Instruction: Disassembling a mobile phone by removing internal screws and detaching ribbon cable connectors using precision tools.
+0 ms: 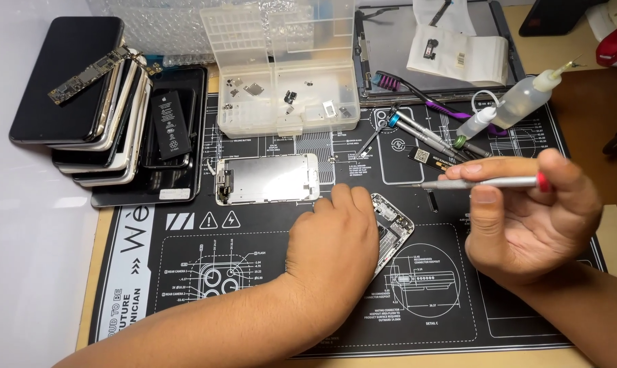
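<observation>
An opened phone chassis (pixel 392 228) is laid at an angle on the black repair mat (pixel 267 272), its near part covered by the left hand (pixel 332 249), which is pressed flat on it with the fingers curled over its edge rather than closed around it. A slim silver screwdriver with a red end (pixel 489 182) is pinched between thumb and fingers of the right hand (pixel 526 218), held level just right of and above the chassis, apart from it. A detached screen panel (pixel 267 178) is seen just beyond the left hand. Further back, a clear parts box (pixel 285 82), stacked phones (pixel 97 116) and a squeeze bottle (pixel 519 102) are placed.
</observation>
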